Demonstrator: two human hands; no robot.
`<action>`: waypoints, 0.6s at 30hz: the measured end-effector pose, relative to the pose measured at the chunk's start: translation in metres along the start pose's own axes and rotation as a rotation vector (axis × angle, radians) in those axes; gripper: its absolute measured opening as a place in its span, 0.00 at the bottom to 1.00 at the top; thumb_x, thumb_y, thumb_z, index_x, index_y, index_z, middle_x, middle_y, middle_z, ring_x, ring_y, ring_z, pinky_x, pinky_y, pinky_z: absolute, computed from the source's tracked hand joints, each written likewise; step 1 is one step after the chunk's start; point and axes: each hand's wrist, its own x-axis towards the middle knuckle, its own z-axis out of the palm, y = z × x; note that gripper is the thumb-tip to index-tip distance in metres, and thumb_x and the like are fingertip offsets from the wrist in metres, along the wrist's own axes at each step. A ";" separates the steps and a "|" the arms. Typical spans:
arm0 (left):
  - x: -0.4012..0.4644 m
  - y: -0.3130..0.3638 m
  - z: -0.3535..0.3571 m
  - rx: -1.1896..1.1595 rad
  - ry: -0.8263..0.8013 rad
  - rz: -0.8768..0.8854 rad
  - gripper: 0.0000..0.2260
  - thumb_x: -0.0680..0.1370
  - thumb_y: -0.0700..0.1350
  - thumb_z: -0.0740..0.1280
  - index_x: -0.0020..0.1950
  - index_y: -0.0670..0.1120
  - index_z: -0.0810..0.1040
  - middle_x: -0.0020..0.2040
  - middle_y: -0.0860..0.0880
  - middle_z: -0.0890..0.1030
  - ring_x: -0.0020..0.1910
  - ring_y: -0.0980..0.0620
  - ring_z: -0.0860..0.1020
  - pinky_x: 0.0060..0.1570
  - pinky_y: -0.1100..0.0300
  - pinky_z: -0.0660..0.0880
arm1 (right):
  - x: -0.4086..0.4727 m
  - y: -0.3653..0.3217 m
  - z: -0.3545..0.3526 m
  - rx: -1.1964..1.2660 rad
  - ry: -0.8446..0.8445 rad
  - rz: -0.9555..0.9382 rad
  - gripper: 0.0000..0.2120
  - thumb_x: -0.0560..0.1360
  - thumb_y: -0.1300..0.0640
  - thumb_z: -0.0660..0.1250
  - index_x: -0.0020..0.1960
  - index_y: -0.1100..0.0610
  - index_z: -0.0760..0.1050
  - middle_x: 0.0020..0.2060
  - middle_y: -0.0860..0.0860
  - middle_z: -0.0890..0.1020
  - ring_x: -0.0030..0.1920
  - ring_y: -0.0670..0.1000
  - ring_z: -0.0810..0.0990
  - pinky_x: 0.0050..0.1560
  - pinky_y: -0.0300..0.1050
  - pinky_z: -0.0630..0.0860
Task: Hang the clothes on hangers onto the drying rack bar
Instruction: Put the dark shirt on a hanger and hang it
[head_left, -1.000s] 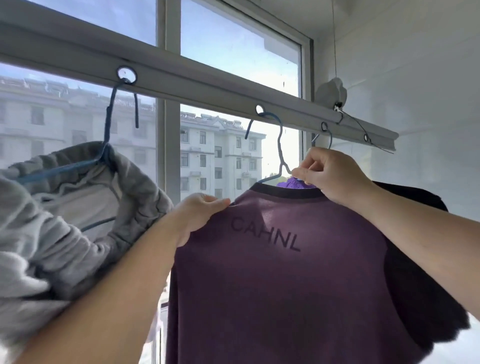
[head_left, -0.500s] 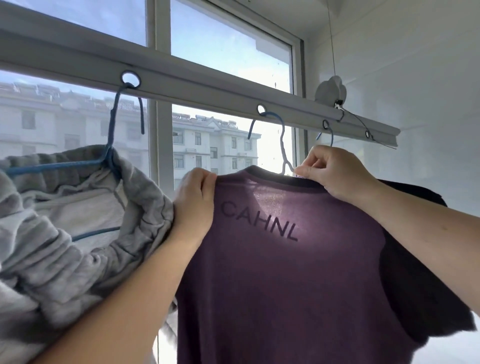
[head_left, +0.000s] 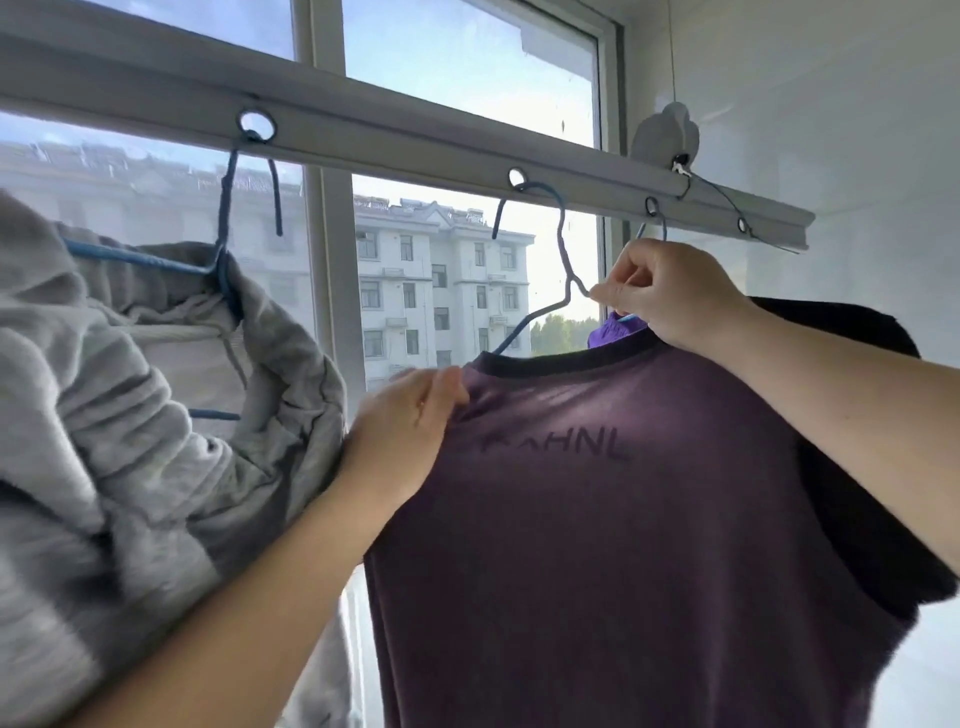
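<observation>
Inspecting the purple shirt (head_left: 597, 519), I am finding it sitting lower on its blue hanger (head_left: 566, 270) than half a second ago: the collar, which was drawn up close under the hanger neck, is now dropping on the left and baring the hanger's left arm. The hook is already passing through a ring hole in the drying rack bar (head_left: 415, 140), so I am treating this garment as hung. The left hand (head_left: 410, 415) is gripping the shirt's left shoulder, fingers (head_left: 441, 384) bunching the cloth, where a moment ago it was holding higher, at the collar edge. The right hand (head_left: 670, 296) is pinching at the right side of the hanger neck, above the collar, much as before. I am judging this to be fitting work: the shoulder is being pulled down over the hanger arm. The grey hoodie (head_left: 156, 415) is hanging from the next ring to the left, and a black garment (head_left: 857, 467) is hanging behind the shirt.
</observation>
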 end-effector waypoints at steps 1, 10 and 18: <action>0.005 0.000 0.000 -0.027 0.102 -0.012 0.12 0.79 0.45 0.59 0.43 0.43 0.80 0.42 0.47 0.78 0.40 0.50 0.75 0.42 0.64 0.67 | -0.001 -0.001 0.000 0.004 -0.004 -0.006 0.12 0.73 0.49 0.68 0.44 0.59 0.75 0.38 0.52 0.79 0.38 0.51 0.75 0.36 0.42 0.68; 0.036 0.006 0.001 -0.124 -0.242 -0.334 0.08 0.77 0.45 0.63 0.50 0.47 0.82 0.45 0.48 0.83 0.45 0.49 0.79 0.50 0.56 0.75 | -0.010 -0.006 -0.013 0.031 -0.012 -0.034 0.11 0.73 0.51 0.68 0.45 0.60 0.76 0.37 0.50 0.79 0.39 0.50 0.75 0.39 0.42 0.69; 0.038 0.016 0.007 -0.290 -0.105 -0.357 0.06 0.76 0.44 0.65 0.43 0.49 0.81 0.36 0.53 0.80 0.35 0.54 0.76 0.36 0.62 0.74 | -0.008 -0.007 -0.025 0.044 0.094 -0.033 0.11 0.72 0.52 0.70 0.44 0.61 0.78 0.38 0.50 0.80 0.42 0.51 0.77 0.41 0.43 0.71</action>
